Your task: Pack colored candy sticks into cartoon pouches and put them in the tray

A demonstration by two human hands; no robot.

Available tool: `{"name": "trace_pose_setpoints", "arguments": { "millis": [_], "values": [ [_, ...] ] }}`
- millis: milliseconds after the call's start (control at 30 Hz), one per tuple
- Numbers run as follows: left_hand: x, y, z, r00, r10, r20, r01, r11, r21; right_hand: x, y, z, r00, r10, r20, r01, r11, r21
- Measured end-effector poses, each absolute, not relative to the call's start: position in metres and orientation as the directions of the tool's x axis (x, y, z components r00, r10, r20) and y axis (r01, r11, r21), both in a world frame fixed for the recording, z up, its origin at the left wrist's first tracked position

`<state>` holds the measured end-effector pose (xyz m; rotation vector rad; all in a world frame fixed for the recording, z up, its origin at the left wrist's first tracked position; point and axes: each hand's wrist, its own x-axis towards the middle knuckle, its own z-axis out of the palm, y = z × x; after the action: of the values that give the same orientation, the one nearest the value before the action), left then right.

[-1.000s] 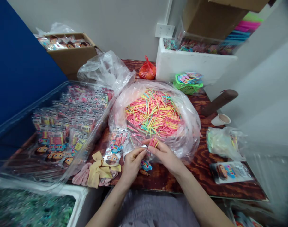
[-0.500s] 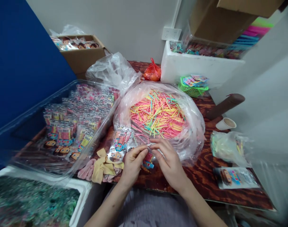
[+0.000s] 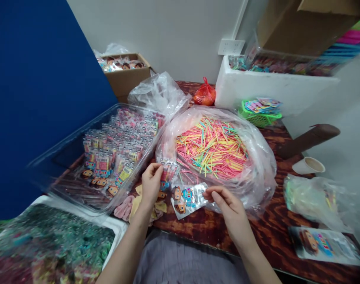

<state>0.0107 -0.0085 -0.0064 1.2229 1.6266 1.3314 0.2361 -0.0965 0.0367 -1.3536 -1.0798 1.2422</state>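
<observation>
My left hand (image 3: 151,183) is closed in a pinch at the top edge of a filled clear packet (image 3: 167,173) of coloured sticks, beside the cloths. Its fingers partly cover the packet. My right hand (image 3: 229,203) pinches the right edge of a flat silver pouch (image 3: 192,196) with a cartoon face and a "Stick" print. A second printed face shows beneath that pouch. Behind both hands, a big open plastic bag (image 3: 261,157) holds a heap of thin pink, yellow and green sticks (image 3: 211,148).
A clear tray (image 3: 147,156) of filled packets stands left, above a white foam box (image 3: 120,227). Pink and yellow cloths (image 3: 135,207) lie at the table edge. Rightward are a paper cup (image 3: 308,165), a plastic bag (image 3: 310,197), a large pouch (image 3: 325,244) and a green basket (image 3: 261,118).
My hands have parted: the left moved left to the filled packets, the right to the silver pouch, now in plain view. The whole view has shifted right.
</observation>
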Motion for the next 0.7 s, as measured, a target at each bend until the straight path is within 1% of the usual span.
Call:
{"name": "trace_pose_setpoints", "arguments": {
  "millis": [100,167,233,333,433,500,567,633,700],
  "values": [
    [0.012,0.006,-0.016,-0.340,0.932,0.124,0.373,0.012,0.928,0.233,-0.096,0.035,0.037,0.989,-0.141,-0.001,-0.141,-0.990],
    [0.004,-0.004,-0.018,-0.304,0.926,0.225,0.492,-0.050,0.869,0.237,-0.097,0.032,0.040,0.988,-0.150,0.015,-0.150,-0.989],
    [-0.014,-0.031,-0.021,-0.212,0.917,0.338,0.641,-0.130,0.756,0.245,-0.099,0.027,0.069,0.984,-0.163,0.033,-0.166,-0.986],
    [-0.046,-0.086,-0.035,-0.111,0.912,0.395,0.789,-0.161,0.593,0.256,-0.099,0.017,0.123,0.972,-0.200,0.029,-0.205,-0.978],
    [-0.067,-0.126,-0.055,-0.022,0.922,0.386,0.923,-0.130,0.363,0.254,-0.097,0.010,0.117,0.970,-0.214,0.012,-0.217,-0.976],
    [-0.070,-0.134,-0.063,0.029,0.944,0.330,0.960,-0.119,0.254,0.245,-0.095,0.010,0.074,0.975,-0.210,0.000,-0.210,-0.978],
    [-0.068,-0.131,-0.066,0.055,0.953,0.298,0.967,-0.125,0.223,0.235,-0.094,0.014,0.021,0.979,-0.204,-0.006,-0.204,-0.979],
    [-0.065,-0.122,-0.066,0.052,0.947,0.318,0.959,-0.136,0.248,0.230,-0.095,0.018,-0.014,0.980,-0.197,0.000,-0.197,-0.980],
    [-0.064,-0.113,-0.066,0.013,0.930,0.367,0.950,-0.126,0.285,0.229,-0.098,0.020,-0.013,0.980,-0.197,0.006,-0.197,-0.980]
  ]
}}
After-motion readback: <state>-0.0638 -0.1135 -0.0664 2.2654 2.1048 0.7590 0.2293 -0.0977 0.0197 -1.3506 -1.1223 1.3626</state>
